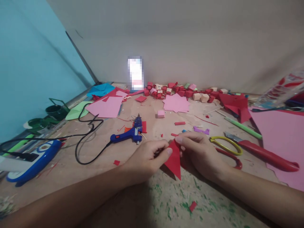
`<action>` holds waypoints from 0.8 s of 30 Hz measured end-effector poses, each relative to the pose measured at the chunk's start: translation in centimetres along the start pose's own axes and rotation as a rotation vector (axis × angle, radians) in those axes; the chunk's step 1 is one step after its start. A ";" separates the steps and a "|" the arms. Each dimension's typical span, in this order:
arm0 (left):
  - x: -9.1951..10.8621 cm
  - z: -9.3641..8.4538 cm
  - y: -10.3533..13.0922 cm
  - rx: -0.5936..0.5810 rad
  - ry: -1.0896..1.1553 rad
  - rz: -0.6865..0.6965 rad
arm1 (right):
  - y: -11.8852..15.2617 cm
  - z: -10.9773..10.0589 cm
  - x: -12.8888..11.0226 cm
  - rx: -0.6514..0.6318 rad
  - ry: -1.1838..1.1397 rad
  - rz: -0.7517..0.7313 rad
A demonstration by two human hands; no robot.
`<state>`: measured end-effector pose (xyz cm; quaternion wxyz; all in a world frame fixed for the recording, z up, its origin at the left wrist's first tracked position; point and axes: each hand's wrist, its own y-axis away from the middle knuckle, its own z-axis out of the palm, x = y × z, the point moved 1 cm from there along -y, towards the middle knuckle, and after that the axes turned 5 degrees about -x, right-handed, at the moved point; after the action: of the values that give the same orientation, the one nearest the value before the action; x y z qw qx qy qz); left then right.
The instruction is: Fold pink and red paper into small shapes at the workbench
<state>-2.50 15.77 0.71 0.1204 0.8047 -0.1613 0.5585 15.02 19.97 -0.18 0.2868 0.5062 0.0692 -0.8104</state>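
Between my hands is a folded piece of red paper (174, 160), its pointed corner hanging downward. My left hand (152, 158) pinches its left edge between thumb and fingers. At the top of the paper, my right hand (198, 148) grips it with thumb and forefinger. A blue glue gun (125, 136) lies beyond my left hand. Just right of my right hand are scissors with yellow and red handles (226, 144). Small red paper strips (180, 123) and a purple paper piece (201, 130) lie past my fingers.
Several small paper cubes (182, 91) line the wall behind a pink paper stack (176, 103). A lit phone (136, 73) stands upright there. At left, a black cord (79, 136) trails near a blue-and-white power strip (35, 161). A red-handled knife (268, 153) rests on the right.
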 end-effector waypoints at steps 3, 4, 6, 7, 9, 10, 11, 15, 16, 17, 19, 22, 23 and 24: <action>-0.3 -0.1 0.1 0.102 -0.021 -0.001 | 0.0 -0.2 -0.1 -0.035 0.141 -0.059; -0.4 -0.1 0.1 0.149 -0.029 0.000 | 0.1 -0.3 -0.2 -0.048 0.225 -0.079; -0.4 -0.1 0.1 0.184 -0.022 0.003 | 0.2 -0.3 -0.3 -0.069 0.389 -0.099; -0.4 -0.1 0.1 0.180 -0.001 0.004 | 0.3 -0.3 -0.5 -0.077 0.449 -0.103; -0.4 0.0 0.0 0.155 0.073 0.005 | 0.4 -0.2 -0.7 -0.098 0.525 -0.108; -0.4 0.1 0.0 0.150 0.116 0.005 | 0.4 -0.1 -0.8 -0.122 0.552 -0.105; -0.4 0.1 -0.1 0.149 0.156 0.005 | 0.4 0.0 -0.9 -0.152 0.579 -0.094; -0.4 0.0 -0.5 0.201 0.208 -0.005 | 0.4 0.3 -0.9 -0.273 0.681 -0.037; -0.4 -0.1 -0.5 0.223 0.217 -0.009 | 0.4 0.4 -0.9 -0.285 0.691 -0.040; -0.4 -0.1 -0.6 0.248 0.235 -0.013 | 0.4 0.4 -0.9 -0.287 0.693 -0.051; -0.3 -0.3 -0.6 0.320 0.319 -0.027 | 0.3 0.4 -0.9 -0.277 0.672 -0.079; -0.3 -0.3 -0.4 0.467 0.477 -0.061 | 0.3 0.3 -0.8 -0.282 0.603 -0.074; -0.3 -0.4 -0.4 0.515 0.514 -0.075 | 0.3 0.2 -0.7 -0.292 0.586 -0.058; -0.4 -0.5 -0.4 0.557 0.537 -0.086 | 0.3 0.1 -0.7 -0.297 0.574 -0.051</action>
<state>-2.90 16.34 0.50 -0.0416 0.6379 0.0678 0.7660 15.31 19.94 0.52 0.3059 0.6646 0.2773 -0.6227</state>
